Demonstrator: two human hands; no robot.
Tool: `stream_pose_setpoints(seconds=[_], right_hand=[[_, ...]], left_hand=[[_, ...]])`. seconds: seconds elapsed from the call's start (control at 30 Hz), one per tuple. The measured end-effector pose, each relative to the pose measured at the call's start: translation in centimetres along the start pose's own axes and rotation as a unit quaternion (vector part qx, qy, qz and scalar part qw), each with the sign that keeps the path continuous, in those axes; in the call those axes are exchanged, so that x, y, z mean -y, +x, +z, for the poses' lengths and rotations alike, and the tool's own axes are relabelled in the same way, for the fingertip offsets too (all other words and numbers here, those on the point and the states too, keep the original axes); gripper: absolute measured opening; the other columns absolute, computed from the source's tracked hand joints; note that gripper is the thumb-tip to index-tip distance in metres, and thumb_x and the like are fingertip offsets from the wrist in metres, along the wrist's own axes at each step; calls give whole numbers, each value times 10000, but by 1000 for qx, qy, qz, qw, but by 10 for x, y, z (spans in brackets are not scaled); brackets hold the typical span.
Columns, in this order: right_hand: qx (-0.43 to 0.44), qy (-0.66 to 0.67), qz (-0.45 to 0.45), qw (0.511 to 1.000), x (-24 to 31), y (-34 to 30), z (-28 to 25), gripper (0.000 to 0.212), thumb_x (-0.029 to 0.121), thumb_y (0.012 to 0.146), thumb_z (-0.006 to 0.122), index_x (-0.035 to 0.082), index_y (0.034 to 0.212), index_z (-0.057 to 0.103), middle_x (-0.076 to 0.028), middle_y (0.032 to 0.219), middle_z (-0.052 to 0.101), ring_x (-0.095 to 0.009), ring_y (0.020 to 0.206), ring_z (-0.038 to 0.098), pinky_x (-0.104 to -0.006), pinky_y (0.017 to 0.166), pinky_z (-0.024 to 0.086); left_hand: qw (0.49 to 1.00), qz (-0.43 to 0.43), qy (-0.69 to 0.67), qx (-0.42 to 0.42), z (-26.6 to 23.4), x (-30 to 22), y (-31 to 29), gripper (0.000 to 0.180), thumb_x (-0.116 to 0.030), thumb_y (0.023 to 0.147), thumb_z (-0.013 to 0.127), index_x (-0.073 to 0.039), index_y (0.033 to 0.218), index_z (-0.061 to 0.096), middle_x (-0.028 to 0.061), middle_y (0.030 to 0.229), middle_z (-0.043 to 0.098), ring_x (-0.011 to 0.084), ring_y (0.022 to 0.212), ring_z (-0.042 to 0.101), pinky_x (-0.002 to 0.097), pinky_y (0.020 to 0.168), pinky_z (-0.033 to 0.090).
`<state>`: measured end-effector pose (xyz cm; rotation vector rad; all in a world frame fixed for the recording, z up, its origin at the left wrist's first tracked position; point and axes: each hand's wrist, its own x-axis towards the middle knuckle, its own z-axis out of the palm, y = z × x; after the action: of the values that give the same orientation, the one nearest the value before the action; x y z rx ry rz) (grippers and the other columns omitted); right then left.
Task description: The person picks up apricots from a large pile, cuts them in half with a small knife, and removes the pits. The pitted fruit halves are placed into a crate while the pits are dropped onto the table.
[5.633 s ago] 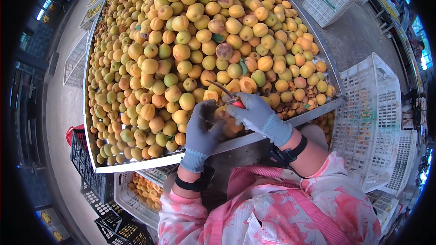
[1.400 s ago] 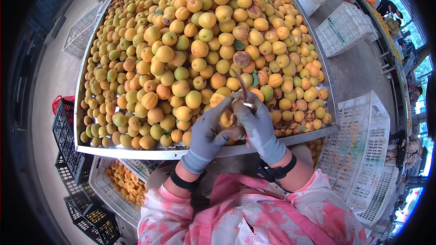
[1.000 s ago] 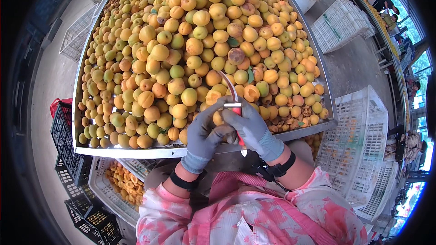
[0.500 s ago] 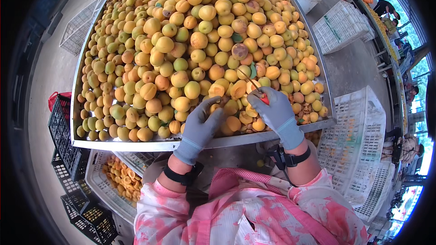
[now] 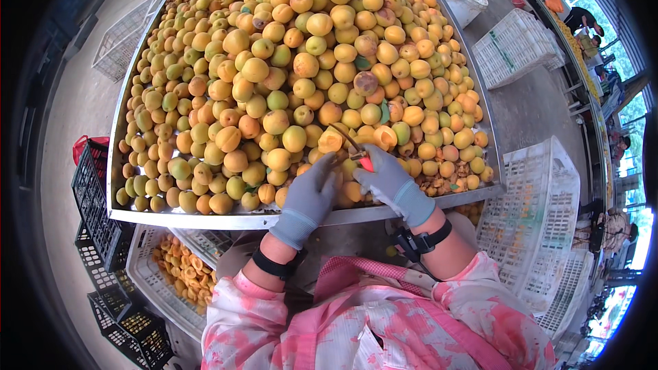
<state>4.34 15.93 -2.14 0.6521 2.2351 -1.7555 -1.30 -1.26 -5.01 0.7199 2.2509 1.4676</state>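
Apricots (image 5: 236, 92), yellow, orange and greenish, are heaped on a metal-rimmed table (image 5: 185, 220). At its near edge my right hand (image 5: 392, 181), in a grey glove, is closed on a red-handled knife (image 5: 366, 162). The thin, curved dark blade points up and to the left, over a cut apricot (image 5: 330, 140). Close beside it my left hand (image 5: 310, 192), gloved too, has its fingers curled together; whatever they hold is hidden. Another opened apricot half (image 5: 385, 138) lies just beyond my right hand.
Below the table at left, a white crate (image 5: 147, 279) holds apricot halves (image 5: 184, 270). Black crates (image 5: 94, 192) stand farther left. White crates (image 5: 528, 212) are stacked at right, with more (image 5: 517, 44) and a white bucket (image 5: 465, 0) behind. People work along a long bench at far right.
My right hand has moved left and slightly down, bringing the knife up to my left hand. The left hand has shifted slightly right, and its fingers are closer together.
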Motion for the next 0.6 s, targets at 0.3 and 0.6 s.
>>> stream_pose_setpoints(seconds=[0.3, 0.6], right_hand=[[-58, -220, -47, 973, -8, 5, 2, 539, 185, 784, 688, -51, 1229, 496, -191, 1026, 609, -298, 879, 626, -356, 800, 499], [16, -188, 2, 982, 4, 7, 2, 556, 218, 792, 688, -11, 1250, 470, -203, 1072, 596, -325, 918, 631, -387, 809, 498]], left_hand=[[1000, -19, 1, 7, 1, 1, 0, 424, -159, 893, 531, -39, 1298, 492, 223, 1117, 621, 352, 1065, 596, 389, 908, 469], [999, -12, -47, -7, 6, 10, 4, 414, -152, 892, 539, -45, 1291, 506, 247, 1041, 636, 349, 982, 630, 373, 837, 491]])
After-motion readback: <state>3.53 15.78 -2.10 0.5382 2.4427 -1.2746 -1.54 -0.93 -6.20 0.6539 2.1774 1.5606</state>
